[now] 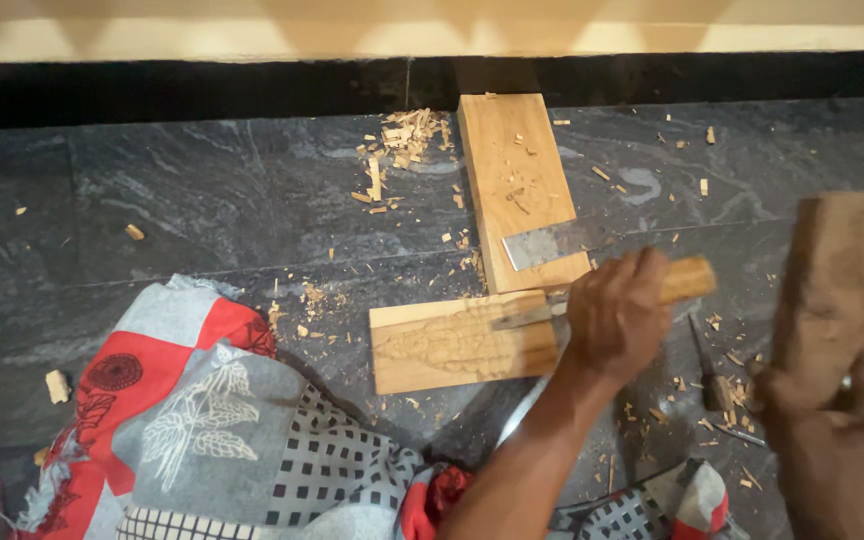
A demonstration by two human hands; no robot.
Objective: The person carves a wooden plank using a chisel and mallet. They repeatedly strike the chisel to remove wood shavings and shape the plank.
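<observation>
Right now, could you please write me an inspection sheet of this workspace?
Surface: dark grey stone floor, work done directly on it.
Job's things: carved wooden panel lying flat, relief pattern on its face; chisel with wooden handle, its tip on the panel; wooden mallet raised upright.
Clutter: plain wooden board behind the panel with a flat metal blade on it; pile of wood chips; chips scattered around; thin metal tools on the floor at right.
Hands: left hand wrapped around the chisel; right hand gripping the mallet.
Cables: nothing seen.
Surroundings: patterned red, grey and white cloth in the foreground; cream wall with black skirting.
</observation>
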